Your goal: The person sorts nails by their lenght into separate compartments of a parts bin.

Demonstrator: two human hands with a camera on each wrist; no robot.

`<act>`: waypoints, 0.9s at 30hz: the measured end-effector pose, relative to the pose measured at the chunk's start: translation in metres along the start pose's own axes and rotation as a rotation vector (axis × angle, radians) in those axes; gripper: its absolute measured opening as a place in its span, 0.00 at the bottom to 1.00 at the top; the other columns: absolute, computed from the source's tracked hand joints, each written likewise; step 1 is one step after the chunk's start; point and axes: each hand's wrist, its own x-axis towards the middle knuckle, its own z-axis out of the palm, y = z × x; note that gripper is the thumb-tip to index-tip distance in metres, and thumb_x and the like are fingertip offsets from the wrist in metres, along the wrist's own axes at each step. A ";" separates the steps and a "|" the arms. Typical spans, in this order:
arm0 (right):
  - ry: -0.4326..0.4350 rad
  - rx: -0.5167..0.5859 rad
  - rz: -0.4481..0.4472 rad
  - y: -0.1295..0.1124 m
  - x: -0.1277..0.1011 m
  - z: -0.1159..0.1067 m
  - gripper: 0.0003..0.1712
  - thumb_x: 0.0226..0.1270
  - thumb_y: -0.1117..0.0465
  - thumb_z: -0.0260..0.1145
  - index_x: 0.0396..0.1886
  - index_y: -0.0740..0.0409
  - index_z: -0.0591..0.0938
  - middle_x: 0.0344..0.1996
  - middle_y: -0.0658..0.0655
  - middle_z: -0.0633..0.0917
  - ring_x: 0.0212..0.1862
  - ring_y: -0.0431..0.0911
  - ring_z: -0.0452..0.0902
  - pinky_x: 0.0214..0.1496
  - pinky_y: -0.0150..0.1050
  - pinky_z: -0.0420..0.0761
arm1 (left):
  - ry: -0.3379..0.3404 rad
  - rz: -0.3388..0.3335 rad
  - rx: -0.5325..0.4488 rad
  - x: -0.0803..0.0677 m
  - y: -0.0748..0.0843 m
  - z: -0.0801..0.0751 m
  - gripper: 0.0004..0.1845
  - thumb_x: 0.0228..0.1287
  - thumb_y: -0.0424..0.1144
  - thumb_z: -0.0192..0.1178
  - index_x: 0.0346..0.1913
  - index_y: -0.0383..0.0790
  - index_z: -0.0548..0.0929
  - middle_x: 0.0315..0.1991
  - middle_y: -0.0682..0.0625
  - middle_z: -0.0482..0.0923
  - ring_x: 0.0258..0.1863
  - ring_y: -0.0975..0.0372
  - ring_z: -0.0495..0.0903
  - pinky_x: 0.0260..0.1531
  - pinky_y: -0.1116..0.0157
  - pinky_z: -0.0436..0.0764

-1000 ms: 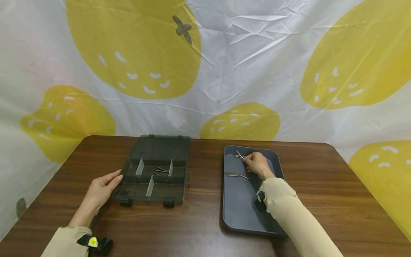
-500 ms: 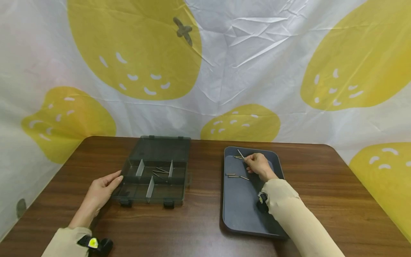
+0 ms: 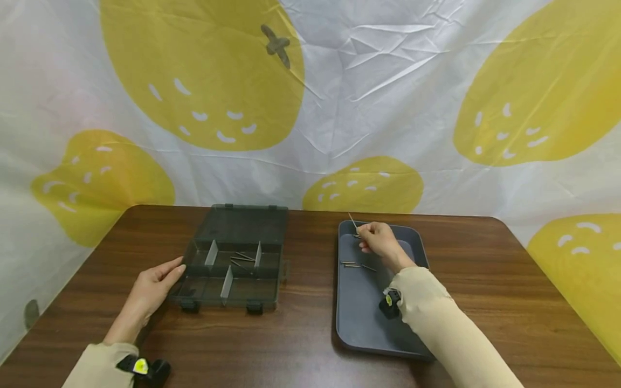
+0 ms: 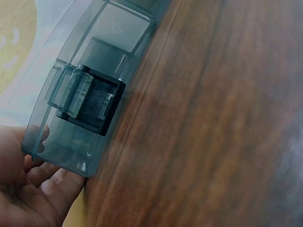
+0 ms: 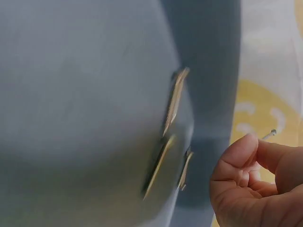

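Observation:
My left hand (image 3: 154,284) grips the left side of a translucent grey compartment box (image 3: 254,291), thumb on its edge; in the left wrist view the fingers (image 4: 52,187) reach around its corner beside a black latch (image 4: 97,101). The box stands with its lid (image 3: 249,223) raised, and several slim screws (image 3: 242,260) lie in a back compartment. Over the back of a dark grey tray (image 3: 361,318), my right hand (image 3: 380,241) pinches one slim screw (image 3: 352,222), which points up and away. Its head (image 5: 273,132) shows past the thumb in the right wrist view.
Several more screws lie in the tray, one group (image 3: 351,264) near its left side and others (image 5: 175,101) by its wall in the right wrist view. Bare brown tabletop (image 3: 310,280) separates box and tray. Behind the table hangs a fruit-print cloth (image 3: 335,108).
My right hand has lifted from the tray and shifted slightly left and back with the pinched screw, which now sticks up past the tray's rim. The left hand and box have not moved.

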 end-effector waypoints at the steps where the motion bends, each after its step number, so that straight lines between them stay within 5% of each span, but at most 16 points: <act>1: -0.006 0.016 0.002 -0.005 -0.001 0.003 0.18 0.74 0.64 0.50 0.51 0.77 0.73 0.31 0.57 0.76 0.25 0.35 0.73 0.29 0.26 0.79 | 0.001 0.003 -0.001 0.000 0.000 0.000 0.33 0.72 0.53 0.45 0.69 0.30 0.61 0.67 0.32 0.58 0.68 0.38 0.56 0.64 0.41 0.59; 6: -0.019 0.123 -0.017 -0.024 -0.005 0.022 0.19 0.73 0.64 0.50 0.52 0.80 0.71 0.22 0.49 0.74 0.21 0.32 0.71 0.24 0.22 0.76 | 0.008 0.011 -0.006 0.000 0.000 0.000 0.33 0.72 0.52 0.46 0.69 0.30 0.62 0.67 0.32 0.59 0.67 0.38 0.56 0.64 0.42 0.60; 17: -0.088 0.248 -0.030 -0.051 -0.004 0.073 0.17 0.72 0.66 0.53 0.50 0.79 0.73 0.22 0.48 0.70 0.20 0.34 0.71 0.23 0.23 0.75 | 0.002 0.007 -0.002 0.000 0.002 0.000 0.32 0.73 0.51 0.45 0.69 0.30 0.62 0.67 0.32 0.59 0.67 0.38 0.56 0.64 0.41 0.60; 27: -0.186 0.252 -0.089 -0.068 -0.010 0.120 0.13 0.71 0.67 0.54 0.44 0.77 0.75 0.22 0.49 0.71 0.20 0.36 0.71 0.24 0.26 0.74 | 0.000 -0.002 0.002 0.000 0.002 0.000 0.33 0.73 0.52 0.45 0.69 0.30 0.61 0.67 0.32 0.58 0.68 0.38 0.56 0.64 0.42 0.60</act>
